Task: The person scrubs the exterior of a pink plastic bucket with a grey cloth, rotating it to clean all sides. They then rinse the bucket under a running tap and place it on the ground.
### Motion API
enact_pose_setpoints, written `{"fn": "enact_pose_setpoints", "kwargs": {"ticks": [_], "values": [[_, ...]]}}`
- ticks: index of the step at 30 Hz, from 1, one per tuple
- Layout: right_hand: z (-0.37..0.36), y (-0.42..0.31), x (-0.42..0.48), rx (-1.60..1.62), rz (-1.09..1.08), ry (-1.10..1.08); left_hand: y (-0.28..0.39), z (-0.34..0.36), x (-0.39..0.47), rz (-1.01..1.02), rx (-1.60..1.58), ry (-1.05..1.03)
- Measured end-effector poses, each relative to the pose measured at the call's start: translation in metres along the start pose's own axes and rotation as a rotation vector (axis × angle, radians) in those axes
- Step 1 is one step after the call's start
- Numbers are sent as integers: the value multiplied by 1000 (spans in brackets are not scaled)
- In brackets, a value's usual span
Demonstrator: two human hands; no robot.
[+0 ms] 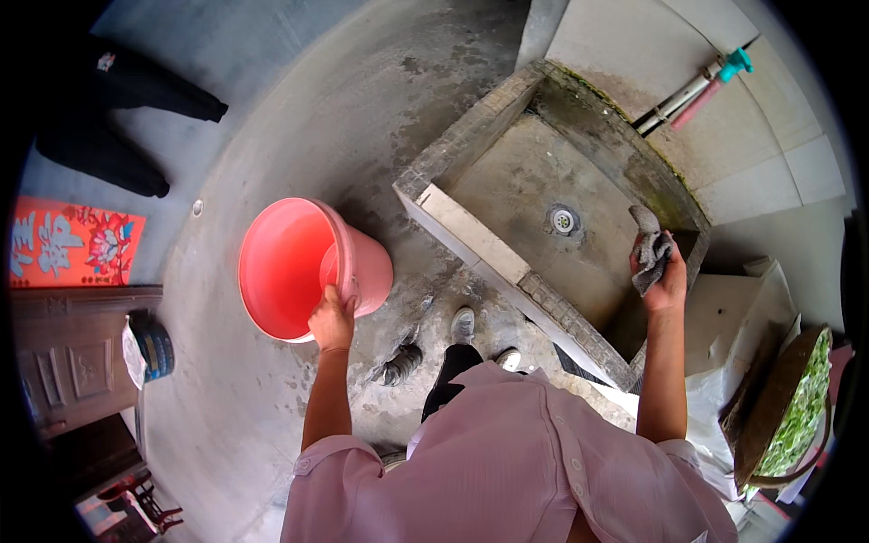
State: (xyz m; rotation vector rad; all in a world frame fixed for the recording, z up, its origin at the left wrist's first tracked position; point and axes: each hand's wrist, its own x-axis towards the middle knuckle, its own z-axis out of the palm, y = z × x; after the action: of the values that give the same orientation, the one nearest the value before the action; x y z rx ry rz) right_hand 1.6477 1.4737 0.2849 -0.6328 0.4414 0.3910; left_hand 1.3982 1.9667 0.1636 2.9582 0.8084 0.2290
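Tilted on its side in the air, a pink plastic bucket (370, 268) hangs from my left hand (333, 319), which grips its rim. The bucket's mouth faces left and shows a bare pink inside. A crumpled grey cloth (652, 254) is in my right hand (665, 278), above the right side of a low concrete basin (502, 234). A round metal drain (563, 220) sits in the basin's floor, which looks damp in places.
A tap with a teal handle (736, 64) is on the tiled wall past the basin. Right of the basin stand a white box (726, 312) and a basket of green leaves (781, 421). A dark ribbed object (402, 366) lies on the wet-patched floor near my shoes (464, 326).
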Motion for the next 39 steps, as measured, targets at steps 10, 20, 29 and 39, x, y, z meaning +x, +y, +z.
{"fn": "enact_pose_setpoints", "kwargs": {"ticks": [10, 20, 29, 39], "values": [[10, -24, -8, 14, 12, -39, 48, 38, -20, -129, -123, -103], [69, -61, -8, -252, -69, -105, 433, -99, 71, -378, -1962, -955], [80, -138, 39, -1093, -721, 67, 560, -68, 110, -425, -2659, -1534], [156, -245, 113, -1544, -1295, 390, 555, -28, 169, -674, -2680, -1450]]}}
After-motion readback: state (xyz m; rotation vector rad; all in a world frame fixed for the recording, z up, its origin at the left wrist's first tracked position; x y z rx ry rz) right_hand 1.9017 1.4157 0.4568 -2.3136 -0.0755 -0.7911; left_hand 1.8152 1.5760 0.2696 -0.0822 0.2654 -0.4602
